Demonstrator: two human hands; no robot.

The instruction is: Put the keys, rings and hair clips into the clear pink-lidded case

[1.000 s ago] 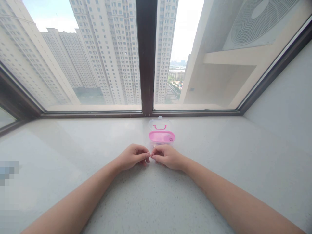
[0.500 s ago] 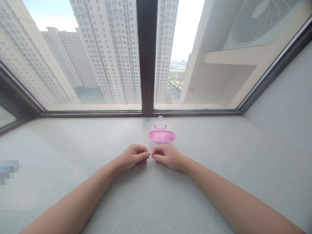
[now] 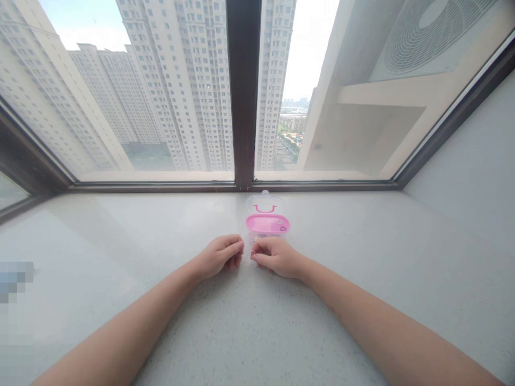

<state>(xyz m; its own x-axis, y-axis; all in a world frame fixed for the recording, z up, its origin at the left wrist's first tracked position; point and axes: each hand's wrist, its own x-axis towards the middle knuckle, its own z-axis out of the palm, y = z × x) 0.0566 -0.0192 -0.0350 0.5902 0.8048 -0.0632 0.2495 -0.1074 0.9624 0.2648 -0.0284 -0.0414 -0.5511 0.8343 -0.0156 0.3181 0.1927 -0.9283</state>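
Note:
My left hand (image 3: 223, 252) is closed, thumb pressed against the curled fingers, just above the white speckled sill. Anything inside it is too small or hidden to make out. Facing it across a narrow gap, my right hand (image 3: 276, 254) pinches thumb and forefinger together; what lies between them cannot be made out. Right behind my right hand stands a small clear box with a pink inner tray or rim (image 3: 265, 223), its lower part partly covered by the hand. A clear lid (image 3: 257, 201) with a pink handle stands open behind it.
The pale stone sill (image 3: 257, 332) stretches to both sides. A dark window frame (image 3: 243, 107) with a central post rises behind the box. A white wall (image 3: 470, 145) bounds the right side. Something blurred and bluish (image 3: 14, 281) lies at the left edge.
My left hand has drawn back slightly to the left and up, widening the gap between the hands. My right hand and the box have stayed in place.

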